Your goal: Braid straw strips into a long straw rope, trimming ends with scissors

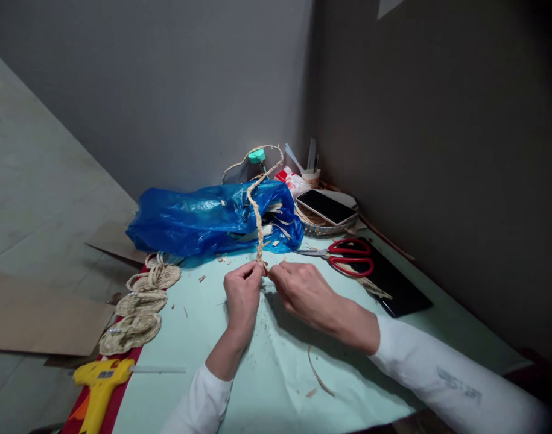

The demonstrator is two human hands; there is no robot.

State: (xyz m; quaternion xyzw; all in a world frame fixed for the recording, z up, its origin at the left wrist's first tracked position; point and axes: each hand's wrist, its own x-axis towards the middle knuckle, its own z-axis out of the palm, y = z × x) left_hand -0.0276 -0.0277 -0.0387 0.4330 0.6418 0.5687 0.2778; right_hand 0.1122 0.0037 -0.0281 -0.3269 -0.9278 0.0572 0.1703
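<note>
A braided straw cord [258, 220] runs from my hands up over a blue plastic bag [198, 217] and loops at the back. My left hand [243, 295] pinches the lower end of the braid between thumb and fingers. Right beside it, my right hand [305, 295] is closed on a strand at the same end, its fingertips close to the left ones. Red-handled scissors [352, 258] lie to the right of my hands, partly over a black tablet [393, 283].
Small woven straw slippers [137, 328] line the left edge, above a yellow glue gun [102, 386]. A phone [326, 207] rests on a round basket [321, 229] at the back right. Near it stands a cup [310, 178] with tools. Straw scraps dot the pale green table cover [189, 374].
</note>
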